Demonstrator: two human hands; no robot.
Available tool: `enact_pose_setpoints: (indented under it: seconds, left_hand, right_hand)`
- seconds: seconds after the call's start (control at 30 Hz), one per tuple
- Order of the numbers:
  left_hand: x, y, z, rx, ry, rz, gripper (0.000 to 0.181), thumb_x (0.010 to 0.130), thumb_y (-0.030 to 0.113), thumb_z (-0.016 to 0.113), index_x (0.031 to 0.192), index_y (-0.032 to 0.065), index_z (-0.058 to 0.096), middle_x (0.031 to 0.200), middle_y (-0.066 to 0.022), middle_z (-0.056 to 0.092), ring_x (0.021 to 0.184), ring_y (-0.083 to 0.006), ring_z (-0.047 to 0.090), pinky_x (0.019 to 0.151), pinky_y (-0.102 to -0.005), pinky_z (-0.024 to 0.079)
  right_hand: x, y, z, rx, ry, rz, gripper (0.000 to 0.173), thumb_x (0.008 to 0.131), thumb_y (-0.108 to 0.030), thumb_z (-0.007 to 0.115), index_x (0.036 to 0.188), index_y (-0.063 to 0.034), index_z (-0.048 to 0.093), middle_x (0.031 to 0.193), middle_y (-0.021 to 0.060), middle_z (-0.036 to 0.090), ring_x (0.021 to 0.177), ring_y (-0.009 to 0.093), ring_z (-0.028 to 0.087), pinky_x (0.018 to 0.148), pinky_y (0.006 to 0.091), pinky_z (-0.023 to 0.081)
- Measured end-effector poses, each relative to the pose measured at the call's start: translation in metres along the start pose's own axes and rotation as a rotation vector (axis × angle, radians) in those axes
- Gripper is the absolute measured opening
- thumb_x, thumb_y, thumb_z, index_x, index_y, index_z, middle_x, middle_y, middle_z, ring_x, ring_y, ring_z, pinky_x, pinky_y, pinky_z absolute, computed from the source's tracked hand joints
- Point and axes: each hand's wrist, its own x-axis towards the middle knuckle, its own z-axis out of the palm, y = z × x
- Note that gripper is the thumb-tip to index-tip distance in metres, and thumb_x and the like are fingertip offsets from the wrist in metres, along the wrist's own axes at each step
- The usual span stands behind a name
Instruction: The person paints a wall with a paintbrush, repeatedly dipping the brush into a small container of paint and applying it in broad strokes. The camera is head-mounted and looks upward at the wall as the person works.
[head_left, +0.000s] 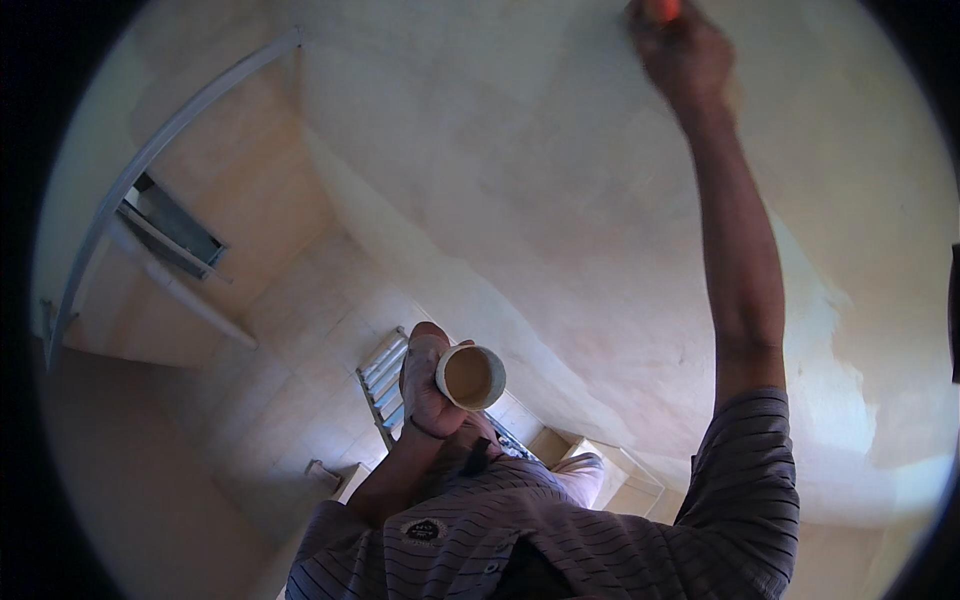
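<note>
My left hand (433, 390) holds a round cup (499, 377) in front of my body, its open top facing the camera. Tan liquid (468, 377) lies inside it. My right arm is stretched far up, and my right hand (686, 56) is at the top edge of the view against the wall (540, 187). It grips something with an orange-red part (663, 9); the rest of that object is hidden by the hand or cut off. The wall surface is patchy, with paler and darker areas.
Below my left hand stands a slatted metal platform or ladder (385, 375) on a tiled floor (292, 367). A pale curved-looking bar (161, 139) crosses the left side, near a wall opening (180, 225) and a white pipe (199, 304). Pale boxes (619, 480) are at the wall's foot.
</note>
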Motion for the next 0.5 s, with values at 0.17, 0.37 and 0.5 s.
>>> enact_pose_setpoints:
  seconds: [0.17, 0.37, 0.5]
  left_hand:
    - [0.007, -0.014, 0.003, -0.013, -0.065, -0.088, 0.068, 0.103, 0.054, 0.057, 0.146, 0.0024, 0.052, 0.146, -0.0161, 0.059, 0.131, -0.0329, 0.059, 0.110, -0.0545, 0.049]
    - [0.013, -0.023, 0.030, -0.067, -0.223, -0.205, 0.071, 0.103, 0.055, 0.056, 0.147, -0.0006, 0.050, 0.145, -0.0160, 0.060, 0.133, -0.0320, 0.058, 0.112, -0.0529, 0.047]
    - [0.006, -0.016, 0.037, -0.074, -0.209, -0.228, 0.066, 0.105, 0.052, 0.053, 0.145, -0.0005, 0.052, 0.144, -0.0170, 0.060, 0.134, -0.0335, 0.057, 0.114, -0.0547, 0.045]
  right_hand:
    - [-0.042, 0.060, 0.003, -0.530, -0.003, -0.834, 0.020, 0.093, -0.023, 0.064, 0.107, -0.0123, 0.073, 0.111, 0.0085, 0.073, 0.103, 0.034, 0.070, 0.085, 0.0535, 0.056]
    - [-0.154, 0.071, 0.038, -0.268, -0.674, -0.737, 0.021, 0.090, -0.016, 0.064, 0.108, -0.0182, 0.074, 0.130, 0.0089, 0.064, 0.120, 0.032, 0.062, 0.094, 0.0482, 0.058]
    - [0.002, 0.062, -0.028, -0.200, -0.262, 0.000, 0.048, 0.086, -0.050, 0.079, 0.104, -0.0056, 0.073, 0.092, 0.0192, 0.074, 0.087, 0.034, 0.074, 0.079, 0.0459, 0.057]
